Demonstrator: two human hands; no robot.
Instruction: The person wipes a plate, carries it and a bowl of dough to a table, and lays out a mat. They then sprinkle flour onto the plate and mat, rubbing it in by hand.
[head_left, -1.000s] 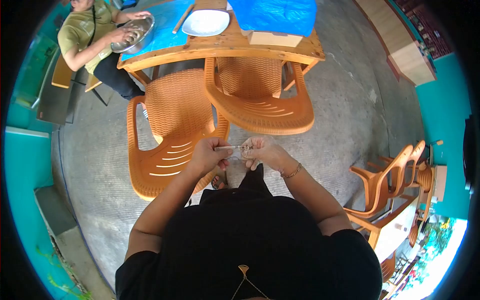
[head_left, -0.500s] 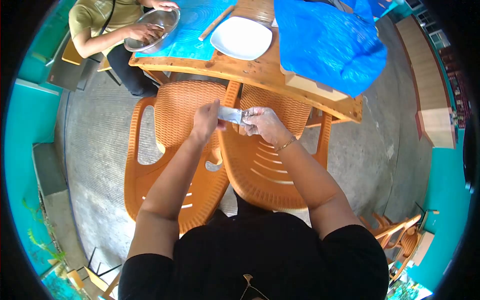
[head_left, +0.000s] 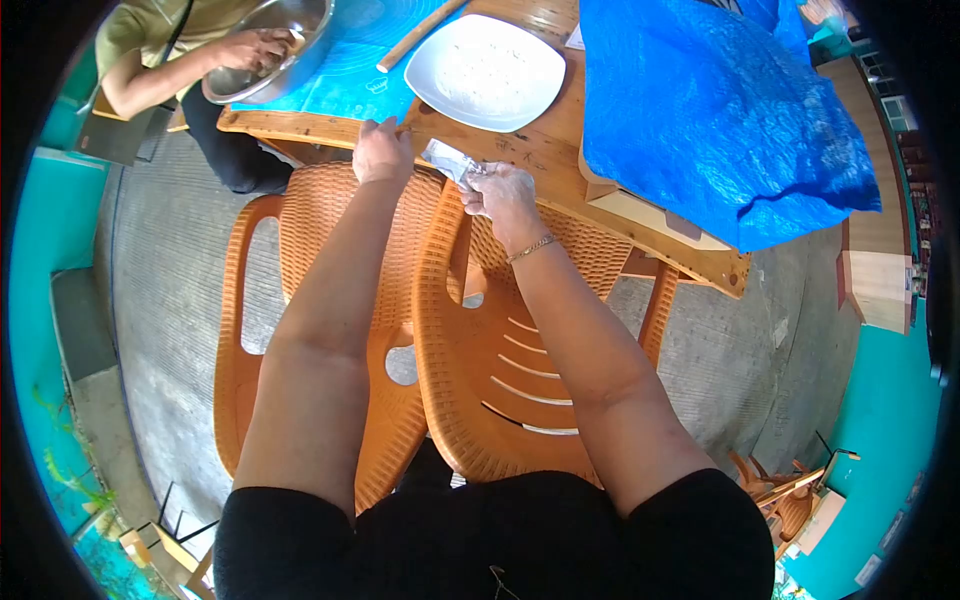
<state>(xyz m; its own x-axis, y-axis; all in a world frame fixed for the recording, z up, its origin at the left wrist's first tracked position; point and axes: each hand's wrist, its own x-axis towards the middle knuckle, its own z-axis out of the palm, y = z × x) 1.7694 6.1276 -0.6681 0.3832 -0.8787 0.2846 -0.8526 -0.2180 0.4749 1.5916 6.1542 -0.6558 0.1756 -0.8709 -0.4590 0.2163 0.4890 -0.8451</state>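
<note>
In my right hand (head_left: 505,205) is a small, crumpled, pale plastic packet (head_left: 452,162), pinched at its near end. White powder dusts these fingers. The packet's far end points up and left, by the front edge of the wooden table (head_left: 470,140). My left hand (head_left: 383,153) is apart from the packet, at the table edge beside the blue mat. Its fingers are bent closed, and their tips are too hidden to show what they hold, if anything. Beyond both hands lies a white square plate (head_left: 487,75) with small specks on it.
A rolling pin (head_left: 420,37) lies on the blue mat (head_left: 350,90). At left, another person's hand (head_left: 258,50) is in a metal bowl (head_left: 275,90). A blue plastic sheet (head_left: 710,120) drapes over a box at right. Orange chairs (head_left: 500,400) stand between me and the table.
Both hands have moved forward to the table edge. My left hand has let go of the packet and moved left; my right hand still grips it, now tilted upward.
</note>
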